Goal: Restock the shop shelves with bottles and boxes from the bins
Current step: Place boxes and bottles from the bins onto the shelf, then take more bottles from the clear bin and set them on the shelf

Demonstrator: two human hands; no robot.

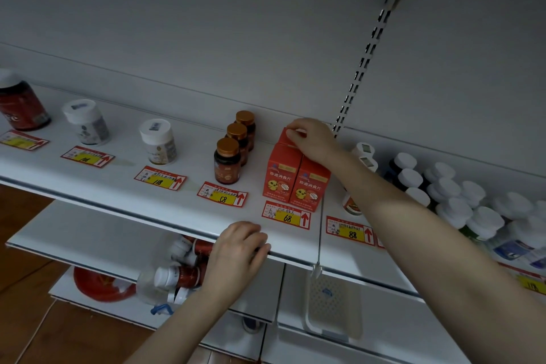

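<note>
A long white shelf (124, 186) runs across the view with goods set in short rows behind red and yellow price tags (223, 194). Below its near edge, on a lower level, a clear bag (165, 275) holds several white-capped red bottles lying on their sides; their count is unclear. At the right, a crowd of white-capped bottles (455, 195) stands packed together, too many to count. Left of centre three brown bottles with copper lids (233, 151) stand in a file running far to near, and further left stand two white jars (158, 142) and one large red jar (22, 106). Beside the brown bottles, two red boxes (292, 183) stand side by side at the front, with a third red box (288, 137) behind them. The right hand (313, 139) pinches that far box's top, fingers closed on it. The left hand (239, 248) rests curled over the shelf's near edge, holding nothing.
</note>
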